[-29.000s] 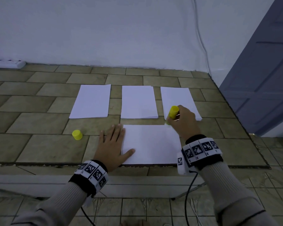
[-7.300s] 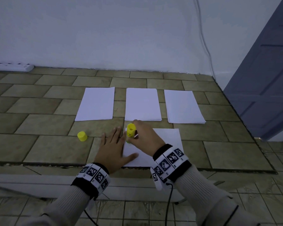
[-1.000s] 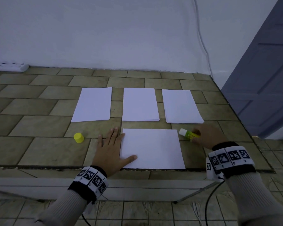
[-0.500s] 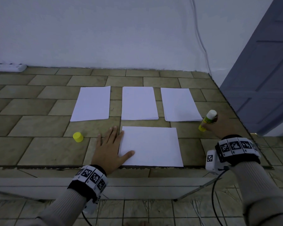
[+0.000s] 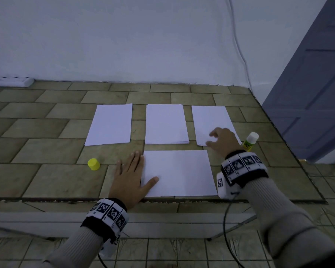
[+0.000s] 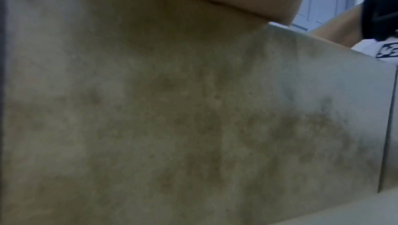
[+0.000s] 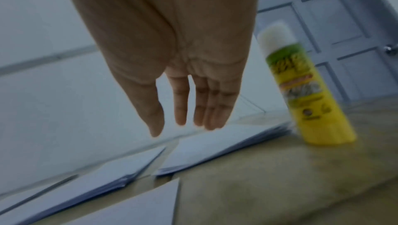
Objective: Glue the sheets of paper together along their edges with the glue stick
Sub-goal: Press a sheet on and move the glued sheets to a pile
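Note:
A white sheet (image 5: 179,173) lies crosswise near the front of the tiled table. My left hand (image 5: 131,176) rests flat beside its left edge, thumb on the paper. Behind it lie three white paper stacks: left (image 5: 109,124), middle (image 5: 165,123) and right (image 5: 211,120). My right hand (image 5: 221,141) hovers with straight fingers over the right stack's near corner, holding nothing; the right wrist view shows its empty palm (image 7: 178,68). The uncapped glue stick (image 5: 250,141) (image 7: 301,90) stands upright just right of that hand. Its yellow cap (image 5: 93,164) sits left of my left hand.
A white power strip (image 5: 12,81) lies at the back left against the wall. A cable (image 5: 238,41) runs down the wall at the back right. The table's right edge (image 5: 290,151) is close to the glue stick, with a blue-grey door (image 5: 317,84) beyond.
My right hand stood the glue stick upright at the right, let go of it and moved left over the right stack. The left hand has stayed on the sheet.

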The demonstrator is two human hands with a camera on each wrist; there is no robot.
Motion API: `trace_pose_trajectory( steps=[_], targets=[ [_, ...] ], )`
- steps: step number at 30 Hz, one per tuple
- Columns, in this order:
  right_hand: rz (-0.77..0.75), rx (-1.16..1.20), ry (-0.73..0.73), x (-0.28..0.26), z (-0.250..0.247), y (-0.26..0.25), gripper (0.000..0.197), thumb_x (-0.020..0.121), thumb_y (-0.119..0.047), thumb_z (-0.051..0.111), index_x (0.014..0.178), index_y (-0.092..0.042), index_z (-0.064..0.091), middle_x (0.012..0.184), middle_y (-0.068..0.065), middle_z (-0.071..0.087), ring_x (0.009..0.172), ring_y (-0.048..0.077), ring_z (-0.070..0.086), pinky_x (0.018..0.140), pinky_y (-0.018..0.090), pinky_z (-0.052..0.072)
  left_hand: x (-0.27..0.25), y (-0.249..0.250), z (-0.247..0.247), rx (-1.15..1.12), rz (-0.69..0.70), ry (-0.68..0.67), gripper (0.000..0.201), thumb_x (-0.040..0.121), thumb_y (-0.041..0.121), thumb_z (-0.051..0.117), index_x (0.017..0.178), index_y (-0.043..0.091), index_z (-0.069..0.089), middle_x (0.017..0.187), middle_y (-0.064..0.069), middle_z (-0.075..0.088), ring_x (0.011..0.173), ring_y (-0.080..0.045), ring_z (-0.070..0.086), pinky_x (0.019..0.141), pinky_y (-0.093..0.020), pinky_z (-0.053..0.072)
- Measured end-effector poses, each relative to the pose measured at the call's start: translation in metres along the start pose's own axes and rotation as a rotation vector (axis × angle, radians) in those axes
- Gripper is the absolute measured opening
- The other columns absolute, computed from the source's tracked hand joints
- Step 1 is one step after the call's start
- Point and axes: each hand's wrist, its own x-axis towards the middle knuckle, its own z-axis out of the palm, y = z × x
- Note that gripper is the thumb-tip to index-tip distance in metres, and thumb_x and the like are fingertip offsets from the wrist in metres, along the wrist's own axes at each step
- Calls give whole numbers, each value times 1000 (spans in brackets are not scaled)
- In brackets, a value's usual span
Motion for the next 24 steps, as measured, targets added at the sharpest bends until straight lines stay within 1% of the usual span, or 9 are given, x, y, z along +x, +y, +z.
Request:
trace_pose_trajectory(
  steps=[3, 6, 11, 15, 17, 19, 21, 23, 24],
  targets=[
    [174, -146, -84, 27, 11, -2, 70, 87, -45, 61, 141, -8, 35, 146, 17, 33, 135, 35, 31, 106, 50, 34, 0, 1, -1, 10, -7, -10, 120, 62, 88, -24, 155, 14, -7, 162, 2, -14, 148, -10, -16, 119, -43, -13],
    [283, -256, -207, 41, 23, 1, 88, 87, -61, 53, 148, -6, 21, 157, 17, 12, 143, 41, 10, 114, 57, 16, 0, 1, -1, 8, -10, -8, 121, 61, 88, -25, 154, 13, -7, 162, 2, -14, 147, -9, -17, 120, -44, -12],
    [287, -336, -195, 45, 30, 2, 78, 84, -64, 53, 135, -7, 40, 143, 18, 37, 133, 41, 33, 111, 58, 22, 0, -1, 2, 12, -8, 4, 119, 65, 88, -21, 155, 12, -4, 162, 2, -12, 148, -10, -16, 120, -45, -11],
    [280, -333, -170, 45, 24, 0, 55, 90, -52, 51, 125, -9, 47, 133, 15, 48, 127, 37, 41, 113, 58, 18, 1, -2, 3, 10, -9, 6, 117, 66, 88, -20, 155, 13, -5, 162, 3, -12, 148, -10, -15, 120, -44, -10],
    [274, -272, -109, 46, 20, 4, 48, 93, -47, 47, 122, -9, 48, 130, 14, 52, 123, 36, 46, 111, 56, 21, 2, -2, 3, -25, -7, 32, 115, 68, 87, -18, 155, 14, -2, 162, 5, -9, 148, -7, -13, 121, -43, -10],
    [254, -190, -44, 44, 13, 6, 48, 94, -48, 43, 122, -9, 48, 127, 14, 54, 119, 35, 49, 109, 54, 26, 2, -3, 2, -182, -15, 109, 109, 74, 86, -3, 156, 16, 10, 161, 9, 4, 147, -2, -3, 121, -39, -8],
    [210, -112, 17, 38, 5, 5, 51, 95, -49, 41, 127, -9, 46, 127, 14, 54, 118, 34, 50, 108, 52, 28, 4, -7, 5, -437, -71, 191, 98, 78, 83, 19, 152, 19, 28, 155, 12, 25, 146, -4, 16, 123, -39, 2],
    [119, -32, 69, 28, -2, 3, 55, 95, -49, 43, 133, -10, 44, 131, 14, 52, 120, 33, 49, 106, 51, 31, 6, -10, 3, -718, -167, 242, 87, 78, 81, 36, 142, 23, 46, 144, 9, 48, 136, -13, 41, 117, -46, 26],
    [50, 29, 93, 23, -6, 1, 55, 94, -48, 47, 135, -10, 44, 132, 14, 51, 120, 33, 49, 105, 50, 33, 7, -9, -2, -813, -199, 274, 81, 80, 78, 42, 137, 22, 51, 137, 7, 56, 128, -14, 49, 111, -44, 36]
  ],
)
